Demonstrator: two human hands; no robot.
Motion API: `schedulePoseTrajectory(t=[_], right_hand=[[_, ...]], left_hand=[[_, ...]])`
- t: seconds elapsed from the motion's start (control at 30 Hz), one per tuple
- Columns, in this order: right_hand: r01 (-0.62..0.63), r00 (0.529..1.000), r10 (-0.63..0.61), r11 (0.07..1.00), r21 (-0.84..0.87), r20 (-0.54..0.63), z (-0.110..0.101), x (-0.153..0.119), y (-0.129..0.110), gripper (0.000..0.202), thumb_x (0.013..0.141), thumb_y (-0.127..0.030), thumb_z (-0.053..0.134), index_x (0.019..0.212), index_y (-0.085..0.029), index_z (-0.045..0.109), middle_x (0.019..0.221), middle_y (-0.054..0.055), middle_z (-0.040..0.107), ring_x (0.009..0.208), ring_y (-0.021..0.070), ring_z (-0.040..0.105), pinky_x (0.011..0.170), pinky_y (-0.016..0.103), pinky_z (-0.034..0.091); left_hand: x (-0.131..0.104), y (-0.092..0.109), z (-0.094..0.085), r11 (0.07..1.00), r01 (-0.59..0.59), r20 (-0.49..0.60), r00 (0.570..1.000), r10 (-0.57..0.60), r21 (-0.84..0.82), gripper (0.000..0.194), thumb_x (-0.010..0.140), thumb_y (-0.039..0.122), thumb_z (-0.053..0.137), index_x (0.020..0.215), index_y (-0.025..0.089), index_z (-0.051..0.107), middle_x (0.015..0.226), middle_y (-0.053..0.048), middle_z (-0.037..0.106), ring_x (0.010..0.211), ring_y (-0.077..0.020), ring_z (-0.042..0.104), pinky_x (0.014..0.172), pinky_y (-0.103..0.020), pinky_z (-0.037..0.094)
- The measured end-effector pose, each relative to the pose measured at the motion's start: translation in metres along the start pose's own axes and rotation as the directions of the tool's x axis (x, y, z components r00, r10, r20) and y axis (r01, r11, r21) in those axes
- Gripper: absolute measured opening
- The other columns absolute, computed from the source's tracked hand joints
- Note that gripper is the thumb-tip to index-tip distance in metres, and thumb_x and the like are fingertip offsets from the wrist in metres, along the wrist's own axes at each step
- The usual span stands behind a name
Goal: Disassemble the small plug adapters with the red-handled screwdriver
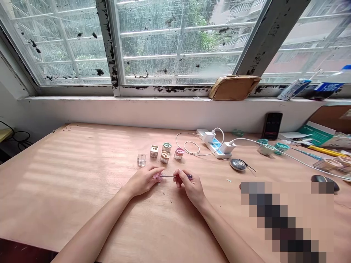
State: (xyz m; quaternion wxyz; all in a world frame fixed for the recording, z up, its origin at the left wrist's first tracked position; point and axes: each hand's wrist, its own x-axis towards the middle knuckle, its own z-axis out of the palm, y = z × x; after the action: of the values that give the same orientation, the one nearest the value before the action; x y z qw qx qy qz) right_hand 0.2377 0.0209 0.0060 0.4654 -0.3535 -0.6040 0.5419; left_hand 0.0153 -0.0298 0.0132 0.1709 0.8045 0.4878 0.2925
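My left hand (144, 179) is closed on a small pink plastic piece (158, 175) held low over the table, partly hidden by the fingers. My right hand (189, 184) grips a thin screwdriver (168, 176) whose dark purple handle shows past the fingers. Its shaft lies level, with the tip at the pink piece; whether it sits in a screw cannot be made out. Beyond the hands stand small two-hole pencil sharpeners: a white one (154, 151), a teal one (166, 147), an orange one (165, 157) and a pink one (179, 153). A clear container (141, 160) stands left of them.
Tiny bits (171, 201) lie on the wooden table (68, 182) near my hands. Behind, right, a power strip (223, 155) trails white cables. A grey mouse-shaped object (238, 164), teal containers (281, 147) and a phone (272, 126) are farther right.
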Motion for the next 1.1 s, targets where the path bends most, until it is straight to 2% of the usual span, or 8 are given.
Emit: schedulePoseTrajectory(t=[0.17,0.43,0.53,0.6,0.7,0.8,0.87,1.1], right_hand=[[0.0,1.0,0.0,1.0,-0.017,-0.006,-0.002,0.0,0.001,0.054,0.081,-0.072,0.065,0.074,-0.018,0.066,0.059,0.002,0.06,0.047,0.0134,0.051,0.045,0.026,0.042],[0.012,0.999,-0.013,1.0,-0.022,-0.04,-0.005,0.002,0.0,0.052,0.084,-0.069,0.062,0.071,-0.019,0.065,0.056,0.002,0.058,0.047,0.0148,0.051,0.045,0.027,0.042],[0.138,0.974,-0.154,0.985,-0.098,-0.168,-0.015,0.001,-0.009,0.05,0.091,-0.065,0.054,0.068,-0.02,0.062,0.061,0.004,0.058,0.054,0.0175,0.054,0.051,0.03,0.045],[0.248,0.918,-0.316,0.929,-0.276,-0.239,-0.024,0.0,-0.017,0.05,0.095,-0.061,0.049,0.067,-0.022,0.06,0.072,0.007,0.063,0.067,0.0205,0.058,0.06,0.032,0.048],[0.258,0.9,-0.407,0.785,-0.563,-0.155,-0.031,-0.001,-0.021,0.046,0.098,-0.058,0.045,0.072,-0.023,0.06,0.071,0.006,0.063,0.063,0.0197,0.057,0.061,0.031,0.046],[0.239,0.958,-0.278,0.653,-0.718,0.066,-0.023,0.0,-0.01,0.039,0.098,-0.053,0.046,0.083,-0.024,0.066,0.059,0.002,0.061,0.05,0.0176,0.053,0.053,0.029,0.038],[0.24,0.97,-0.184,0.587,-0.773,0.161,-0.012,0.001,0.001,0.031,0.094,-0.052,0.054,0.091,-0.026,0.07,0.065,0.004,0.069,0.057,0.0213,0.061,0.054,0.028,0.036],[0.244,0.964,-0.043,0.548,-0.8,0.264,0.006,0.002,0.013,0.023,0.095,-0.036,0.055,0.108,-0.028,0.073,0.073,0.004,0.074,0.065,0.0221,0.068,0.056,0.025,0.035]], left_hand=[[0.002,0.002,0.004,0.988,-0.073,0.032,0.997,0.07,0.138,0.039,0.101,0.02,0.046,0.138,0.026,0.059,0.125,-0.012,0.063,0.107,-0.0235,0.063,0.094,-0.036,0.051],[0.004,0.005,0.006,0.973,-0.099,0.014,0.995,0.099,0.206,0.036,0.101,0.02,0.046,0.131,0.026,0.065,0.113,-0.01,0.064,0.095,-0.021,0.062,0.087,-0.033,0.051],[0.003,0.003,0.007,0.971,-0.097,0.022,0.995,0.095,0.217,0.039,0.1,0.015,0.044,0.132,0.025,0.065,0.113,-0.011,0.065,0.092,-0.0202,0.063,0.085,-0.033,0.051],[0.003,0.001,0.008,0.973,-0.089,0.011,0.996,0.089,0.211,0.04,0.099,0.014,0.043,0.131,0.024,0.065,0.113,-0.011,0.065,0.093,-0.0201,0.063,0.085,-0.033,0.051],[0.002,-0.001,0.01,0.98,-0.077,-0.014,0.997,0.081,0.181,0.04,0.1,0.014,0.043,0.131,0.025,0.065,0.113,-0.01,0.066,0.094,-0.0195,0.063,0.087,-0.033,0.051],[0.001,-0.003,0.012,0.982,-0.066,-0.021,0.997,0.071,0.177,0.04,0.099,0.014,0.045,0.132,0.025,0.064,0.117,-0.011,0.065,0.097,-0.0203,0.062,0.089,-0.034,0.051],[0.002,-0.004,0.012,0.981,-0.068,-0.019,0.997,0.073,0.181,0.04,0.099,0.014,0.046,0.133,0.025,0.063,0.117,-0.011,0.064,0.101,-0.0218,0.061,0.09,-0.034,0.05],[0.004,-0.002,0.008,0.988,-0.082,-0.007,0.996,0.084,0.127,0.045,0.097,0.009,0.048,0.135,0.028,0.062,0.115,-0.009,0.064,0.102,-0.0215,0.061,0.089,-0.032,0.051]])
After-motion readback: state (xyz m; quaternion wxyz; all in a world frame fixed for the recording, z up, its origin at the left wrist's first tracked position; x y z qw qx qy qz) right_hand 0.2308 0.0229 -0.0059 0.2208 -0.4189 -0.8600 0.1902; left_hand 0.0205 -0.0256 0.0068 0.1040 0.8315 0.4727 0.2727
